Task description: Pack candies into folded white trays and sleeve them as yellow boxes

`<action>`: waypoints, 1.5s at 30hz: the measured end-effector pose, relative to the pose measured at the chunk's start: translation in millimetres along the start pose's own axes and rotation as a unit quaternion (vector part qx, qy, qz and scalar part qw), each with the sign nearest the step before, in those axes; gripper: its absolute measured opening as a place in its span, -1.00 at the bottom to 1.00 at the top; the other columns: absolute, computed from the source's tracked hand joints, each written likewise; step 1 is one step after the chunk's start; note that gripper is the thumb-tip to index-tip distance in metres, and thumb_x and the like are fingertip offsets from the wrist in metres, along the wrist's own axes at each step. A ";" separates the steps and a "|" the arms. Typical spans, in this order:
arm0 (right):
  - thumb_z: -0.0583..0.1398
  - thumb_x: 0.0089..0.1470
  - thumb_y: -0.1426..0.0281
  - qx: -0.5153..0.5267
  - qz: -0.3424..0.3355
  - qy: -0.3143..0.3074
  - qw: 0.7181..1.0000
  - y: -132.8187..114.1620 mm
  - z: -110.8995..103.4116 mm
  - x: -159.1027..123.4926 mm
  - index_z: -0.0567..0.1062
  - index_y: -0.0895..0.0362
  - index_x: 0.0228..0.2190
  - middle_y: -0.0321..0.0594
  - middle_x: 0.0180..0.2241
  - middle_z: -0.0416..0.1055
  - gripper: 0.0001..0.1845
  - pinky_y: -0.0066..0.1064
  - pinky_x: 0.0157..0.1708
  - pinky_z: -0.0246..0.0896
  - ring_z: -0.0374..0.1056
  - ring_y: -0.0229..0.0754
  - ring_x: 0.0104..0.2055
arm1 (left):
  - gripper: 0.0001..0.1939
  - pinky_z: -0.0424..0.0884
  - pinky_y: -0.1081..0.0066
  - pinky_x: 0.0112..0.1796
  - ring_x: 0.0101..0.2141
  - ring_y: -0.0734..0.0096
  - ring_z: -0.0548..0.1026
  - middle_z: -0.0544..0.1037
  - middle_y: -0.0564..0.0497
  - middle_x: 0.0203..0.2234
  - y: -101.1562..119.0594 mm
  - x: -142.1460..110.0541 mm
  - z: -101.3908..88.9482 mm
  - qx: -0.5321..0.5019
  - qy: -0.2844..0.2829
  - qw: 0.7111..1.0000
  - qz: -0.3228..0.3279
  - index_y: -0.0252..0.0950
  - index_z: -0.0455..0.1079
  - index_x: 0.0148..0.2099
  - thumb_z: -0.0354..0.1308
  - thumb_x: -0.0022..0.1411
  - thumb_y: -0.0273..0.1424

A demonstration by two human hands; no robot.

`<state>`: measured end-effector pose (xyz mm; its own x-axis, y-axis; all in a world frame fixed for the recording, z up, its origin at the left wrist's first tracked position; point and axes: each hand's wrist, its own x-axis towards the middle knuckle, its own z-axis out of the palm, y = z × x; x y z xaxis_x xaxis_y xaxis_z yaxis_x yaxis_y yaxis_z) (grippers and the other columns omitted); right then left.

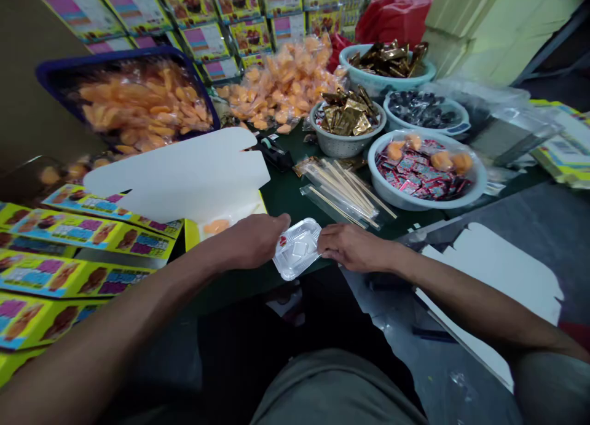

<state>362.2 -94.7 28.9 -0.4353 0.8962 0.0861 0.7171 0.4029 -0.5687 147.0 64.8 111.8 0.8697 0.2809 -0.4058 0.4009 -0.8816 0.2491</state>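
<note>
1. Left hand [246,242] is half closed and holds the left edge of the plastic tray [295,249].
2. Right hand [354,247] holds the tray's right edge.
3. The tray sits lower centre, at the front edge of the table [288,198].
4. Bagged wooden sticks [341,194] lie just above, a little apart.

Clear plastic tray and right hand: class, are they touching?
Touching: the head view shows the right hand with its fingertips against the edge of the clear plastic tray.

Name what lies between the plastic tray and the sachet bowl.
Wooden sticks in clear sleeves lie between that plastic tray and sachet bowl, in the head view.
</note>
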 end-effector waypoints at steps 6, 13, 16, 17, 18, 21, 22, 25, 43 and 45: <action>0.20 0.27 0.54 0.006 0.028 0.008 1.000 2.3 6.3 -7.2 0.47 0.12 -0.32 -0.19 -0.25 0.48 -0.88 -0.35 -0.17 0.12 0.38 -0.15 -0.20 | -0.80 0.29 0.38 -0.27 -0.23 0.28 0.52 0.58 -0.02 -0.20 24.8 29.4 6.7 -0.104 -0.002 0.989 0.103 -0.24 0.37 -0.03 0.11 0.29 -0.46; 0.20 0.32 0.51 0.012 0.051 0.029 0.998 0.8 5.0 -13.7 0.49 0.13 -0.27 -0.20 -0.21 0.49 -0.90 -0.37 -0.20 0.11 0.39 -0.19 -0.21 | -0.70 0.44 0.22 -0.04 -0.01 0.14 0.56 0.58 -0.14 -0.02 23.0 43.7 35.4 -0.063 0.141 0.982 0.106 -0.28 0.41 0.12 0.07 0.37 -0.47; 0.19 0.34 0.51 0.012 0.043 0.040 0.998 0.4 4.8 -14.8 0.51 0.14 -0.23 -0.18 -0.18 0.50 -0.91 -0.37 -0.17 0.15 0.41 -0.18 -0.17 | -0.73 0.49 0.21 -0.04 -0.03 0.20 0.57 0.56 -0.13 0.02 13.4 15.8 49.4 -0.085 0.285 0.952 0.066 -0.24 0.40 0.16 0.03 0.49 -0.36; 0.19 0.35 0.51 0.010 0.040 0.041 0.998 0.3 5.3 -15.3 0.52 0.14 -0.21 -0.17 -0.16 0.51 -0.90 -0.37 -0.16 0.16 0.42 -0.17 -0.15 | -0.74 0.49 0.21 -0.04 -0.02 0.21 0.57 0.56 -0.13 0.03 12.4 5.0 56.8 -0.084 0.323 0.941 0.061 -0.24 0.40 0.15 0.06 0.50 -0.32; 0.18 0.36 0.49 0.006 0.038 0.040 0.998 0.1 5.9 -15.8 0.53 0.15 -0.20 -0.16 -0.16 0.51 -0.90 -0.36 -0.15 0.17 0.42 -0.17 -0.15 | -0.72 0.49 0.18 -0.01 0.01 0.18 0.56 0.56 -0.14 0.06 12.8 -5.3 65.5 -0.077 0.350 0.931 0.066 -0.23 0.40 0.16 0.11 0.50 -0.29; 0.21 0.40 0.34 -0.029 0.042 0.047 0.998 -2.5 7.0 -15.4 0.56 0.16 -0.17 -0.13 -0.18 0.53 -0.84 -0.32 -0.12 0.19 0.42 -0.11 -0.13 | -0.63 0.43 0.03 0.08 0.10 0.05 0.51 0.56 -0.19 0.12 19.9 -27.2 95.9 -0.017 0.357 0.930 0.089 -0.26 0.40 0.21 0.23 0.44 -0.27; 0.21 0.41 0.28 -0.045 0.048 0.058 0.996 -4.4 6.7 -13.9 0.57 0.17 -0.16 -0.12 -0.18 0.53 -0.79 -0.30 -0.11 0.19 0.41 -0.09 -0.12 | -0.64 0.41 0.00 0.09 0.10 0.02 0.50 0.58 -0.18 0.11 22.6 -30.2 105.7 0.004 0.340 0.936 0.089 -0.27 0.42 0.20 0.24 0.43 -0.29; 0.15 0.47 0.22 -0.098 0.076 0.093 0.988 -13.7 3.4 -1.7 0.59 0.17 -0.14 -0.11 -0.19 0.55 -0.69 -0.27 -0.06 0.18 0.39 -0.06 -0.10 | -0.74 0.34 -0.03 0.17 0.12 0.06 0.49 0.63 -0.12 0.06 26.1 -28.9 129.1 0.029 0.311 0.947 0.074 -0.28 0.49 0.13 0.18 0.45 -0.40; 0.29 0.23 0.42 -0.233 0.146 -0.097 0.957 -28.6 10.9 76.3 0.54 0.17 -0.12 -0.06 -0.09 0.55 -0.82 -0.33 -0.15 0.17 0.43 -0.07 -0.08 | -0.76 0.26 0.01 0.29 0.04 0.13 0.49 0.61 -0.11 -0.12 24.7 -11.0 157.0 0.103 0.395 0.910 0.072 -0.37 0.54 0.07 0.11 0.45 -0.53; 0.29 0.25 0.41 -0.193 0.141 -0.067 0.969 -26.6 10.2 71.2 0.54 0.15 -0.21 -0.11 -0.15 0.55 -0.92 -0.36 -0.18 0.16 0.43 -0.11 -0.12 | -0.78 0.24 -0.01 0.31 0.07 0.11 0.48 0.60 -0.10 -0.13 24.5 -10.6 160.2 0.092 0.408 0.905 0.073 -0.37 0.55 0.04 0.12 0.46 -0.49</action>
<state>306.5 -43.5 41.8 -0.2413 0.9588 -0.1502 0.9564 0.2087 -0.2042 101.5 -20.6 -18.7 0.8629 0.2763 0.4232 0.2744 -0.9593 0.0670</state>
